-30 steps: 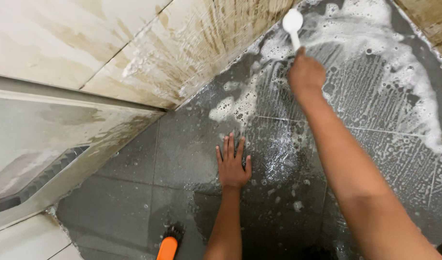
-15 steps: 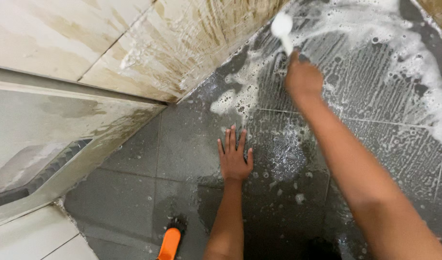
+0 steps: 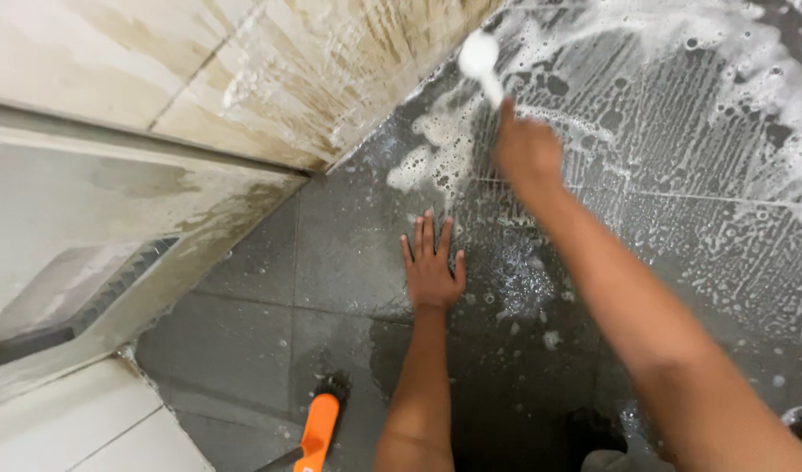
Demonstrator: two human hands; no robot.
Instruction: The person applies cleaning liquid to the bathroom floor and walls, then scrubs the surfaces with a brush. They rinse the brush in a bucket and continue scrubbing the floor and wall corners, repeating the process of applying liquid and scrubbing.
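My right hand (image 3: 525, 150) grips the handle of a white scrub brush (image 3: 480, 57), whose round head presses on the soapy grey floor tiles (image 3: 681, 114) close to the stained cream wall (image 3: 331, 79). My left hand (image 3: 432, 267) lies flat, fingers spread, palm down on a wet grey tile nearer to me. Foam streaks cover the floor around the brush head.
An orange-handled brush with black bristles (image 3: 321, 421) lies on the floor by my left forearm. A glass panel in a pale frame (image 3: 86, 253) stands at the left. White tiles (image 3: 78, 419) sit at the lower left corner.
My right hand has drawn the white brush leftward, toward the wall. The view has shifted, so the orange brush shows more. My left hand stays planted.
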